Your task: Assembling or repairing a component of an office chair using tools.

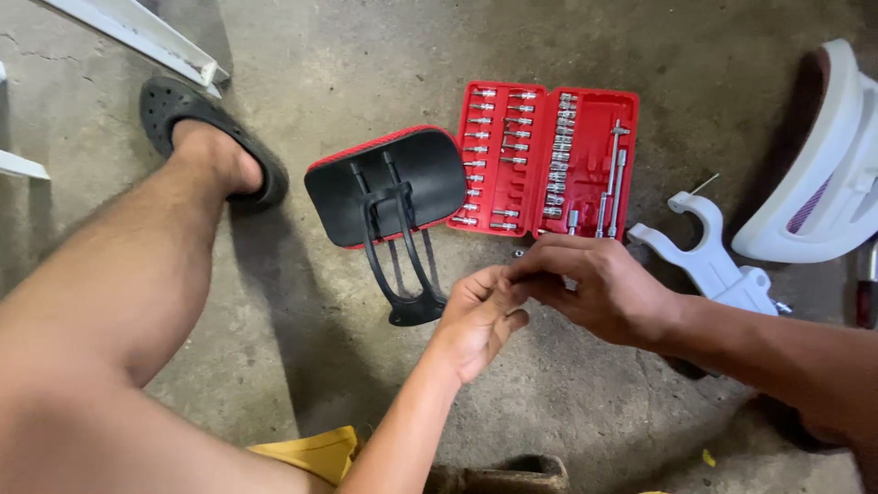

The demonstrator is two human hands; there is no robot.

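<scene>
Red socket case (547,160) lies open on concrete — both hands' (549,293) fingertips pinched together on something tiny; I'd keep it low.

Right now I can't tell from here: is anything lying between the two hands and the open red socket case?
Nothing visible does. The left hand and right hand meet just in front of the red socket case; only bare concrete floor lies between.

Arms: my left hand (477,318) and right hand (599,286) are bare, no sleeves, gloves or rings.
Leg: bare to the knee.
Foot: black perforated clog (207,134).
Shorts: yellow hem (309,453).
</scene>
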